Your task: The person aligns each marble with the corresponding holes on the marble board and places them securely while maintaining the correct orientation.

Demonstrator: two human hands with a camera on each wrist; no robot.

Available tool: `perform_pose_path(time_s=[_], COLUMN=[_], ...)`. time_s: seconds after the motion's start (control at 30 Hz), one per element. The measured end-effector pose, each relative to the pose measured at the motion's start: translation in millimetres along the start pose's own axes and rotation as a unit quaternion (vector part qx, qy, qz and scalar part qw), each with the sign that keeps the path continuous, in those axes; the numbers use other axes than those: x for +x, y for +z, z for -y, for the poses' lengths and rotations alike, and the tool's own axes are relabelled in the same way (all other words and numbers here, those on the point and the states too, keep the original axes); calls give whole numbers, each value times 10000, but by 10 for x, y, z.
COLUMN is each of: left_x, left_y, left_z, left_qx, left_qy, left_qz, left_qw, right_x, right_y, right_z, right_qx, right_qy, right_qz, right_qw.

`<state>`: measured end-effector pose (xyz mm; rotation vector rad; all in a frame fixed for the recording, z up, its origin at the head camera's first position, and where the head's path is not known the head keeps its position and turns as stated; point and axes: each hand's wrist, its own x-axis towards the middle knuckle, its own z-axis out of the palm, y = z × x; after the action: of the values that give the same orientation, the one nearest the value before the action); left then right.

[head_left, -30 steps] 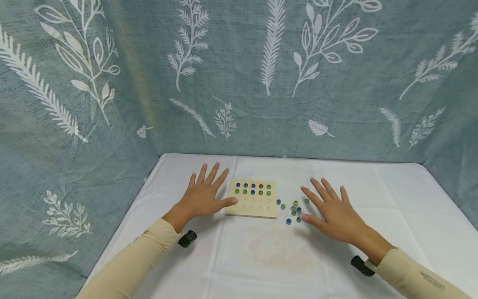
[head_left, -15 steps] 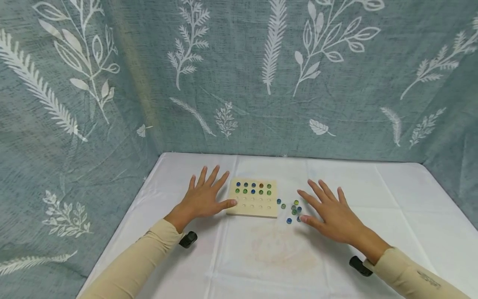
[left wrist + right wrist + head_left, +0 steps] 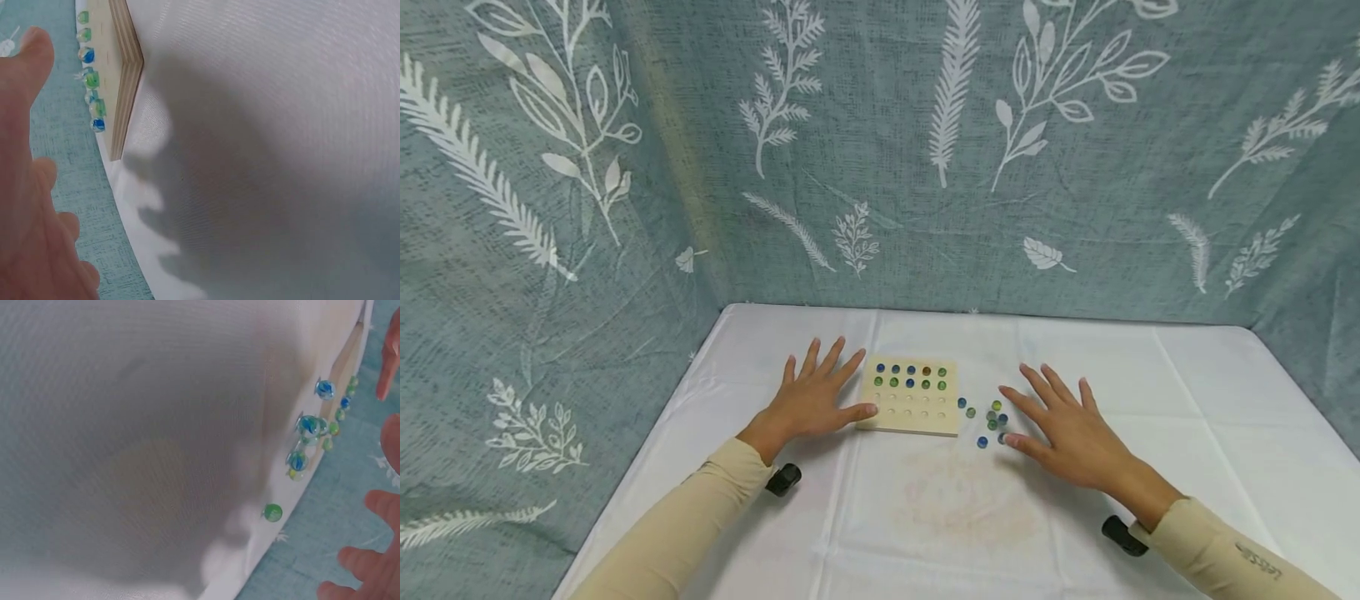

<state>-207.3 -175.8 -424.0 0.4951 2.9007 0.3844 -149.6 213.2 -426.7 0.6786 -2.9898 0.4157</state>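
Flanking the wooden board (image 3: 912, 399), left hand (image 3: 811, 402) and right hand (image 3: 1070, 432) lie flat, fingers spread, beside loose marbles (image 3: 988, 419).

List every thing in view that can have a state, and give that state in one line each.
Wooden peg board: flat on the table, two far rows filled with marbles, near rows unfilled.
Loose marbles: scattered right of the board.
Left hand: flat, fingers spread, thumb at the board's edge.
Right hand: flat, fingers spread, beside the loose marbles.
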Motion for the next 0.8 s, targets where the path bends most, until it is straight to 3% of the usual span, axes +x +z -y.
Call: perform_pose_path(time_s=[0.8], left_x=[68], left_y=[83], left_z=[76], left_qx=[-182], left_qy=[-156], left_qz=[475], left_qw=[9986], right_x=[32], right_y=[55], right_z=[-108], right_qx=[40], right_qy=[191], right_qz=[60], right_qw=[9998])
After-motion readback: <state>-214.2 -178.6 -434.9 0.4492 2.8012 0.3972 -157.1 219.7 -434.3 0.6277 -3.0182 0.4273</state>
